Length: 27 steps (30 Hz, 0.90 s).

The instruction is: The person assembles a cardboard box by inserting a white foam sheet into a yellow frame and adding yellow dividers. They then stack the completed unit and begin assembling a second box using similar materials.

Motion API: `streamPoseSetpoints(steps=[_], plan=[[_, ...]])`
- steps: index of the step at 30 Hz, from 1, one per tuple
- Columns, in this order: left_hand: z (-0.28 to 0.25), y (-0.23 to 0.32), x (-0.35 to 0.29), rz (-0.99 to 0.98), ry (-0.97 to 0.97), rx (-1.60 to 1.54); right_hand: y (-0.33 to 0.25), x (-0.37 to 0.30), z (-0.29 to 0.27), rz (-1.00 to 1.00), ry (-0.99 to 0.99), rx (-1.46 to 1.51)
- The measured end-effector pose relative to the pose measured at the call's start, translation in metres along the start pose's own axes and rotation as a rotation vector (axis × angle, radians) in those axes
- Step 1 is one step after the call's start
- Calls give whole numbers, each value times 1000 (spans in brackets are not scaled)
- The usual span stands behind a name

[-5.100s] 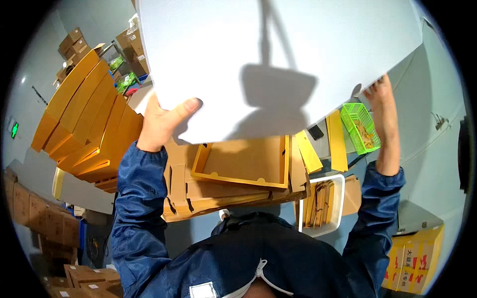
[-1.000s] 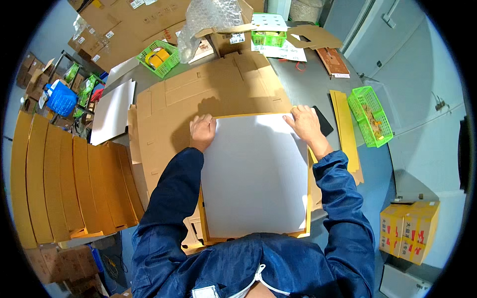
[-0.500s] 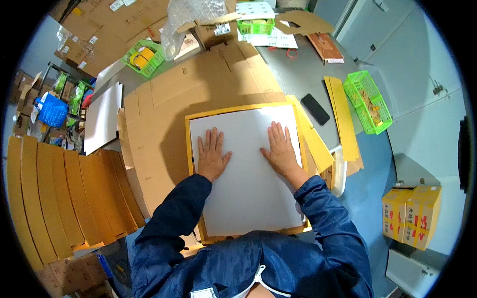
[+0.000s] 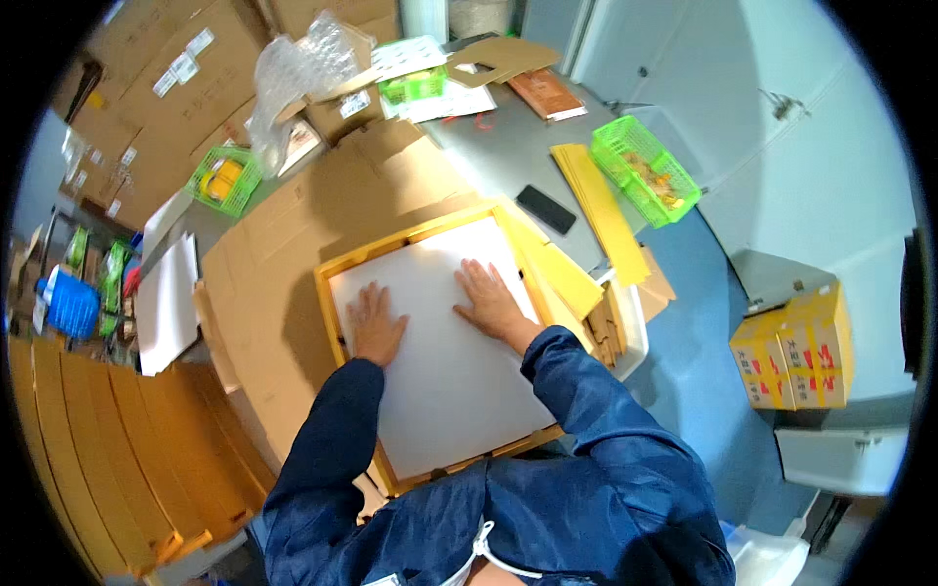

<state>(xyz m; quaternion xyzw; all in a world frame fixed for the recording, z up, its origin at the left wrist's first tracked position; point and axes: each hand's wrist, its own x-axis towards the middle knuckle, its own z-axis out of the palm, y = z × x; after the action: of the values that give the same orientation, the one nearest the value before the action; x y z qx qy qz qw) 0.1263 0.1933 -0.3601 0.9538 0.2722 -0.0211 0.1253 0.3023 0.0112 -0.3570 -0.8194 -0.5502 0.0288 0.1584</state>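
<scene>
A white sheet or board (image 4: 449, 410) lies inside a yellow wooden frame (image 4: 415, 233), which rests on the table in front of me. My left hand (image 4: 377, 327) presses flat on the white surface near the frame's left side, its fingers spread and a little blurred. Over on the right half, my right hand (image 4: 491, 301) also lies palm down, fingers stretched out. Neither hand grips anything. The near edge of the frame runs close against my jacket, and my right sleeve hides part of the right rim.
Under the frame spreads flattened cardboard (image 4: 259, 264). To the right lie yellow strips (image 4: 608, 217), a black phone (image 4: 545, 209) and a green basket (image 4: 672, 214). A white bin (image 4: 636, 339) with brown pieces stands by the table edge. Brown cardboard pieces (image 4: 127, 439) stand at lower left.
My view has turned, so the frame and table now appear tilted and shifted left. Both hands are still flat on the white surface.
</scene>
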Motion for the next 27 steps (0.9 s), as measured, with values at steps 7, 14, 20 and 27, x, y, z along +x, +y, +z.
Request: streamPoseSetpoints(steps=[7,14,20,27], plan=[[41,-111,-42,-338,421,-475,30,-85,-78,287,212,487],[17,-91,-47,-572,175,-1083,135,-216,-51,743,406,263],[4,-101,-69,-789,358,-998,162,-224,-39,807,330,303],[63,-143,-140,-1177,543,-1142,266,-190,-35,789,224,178]])
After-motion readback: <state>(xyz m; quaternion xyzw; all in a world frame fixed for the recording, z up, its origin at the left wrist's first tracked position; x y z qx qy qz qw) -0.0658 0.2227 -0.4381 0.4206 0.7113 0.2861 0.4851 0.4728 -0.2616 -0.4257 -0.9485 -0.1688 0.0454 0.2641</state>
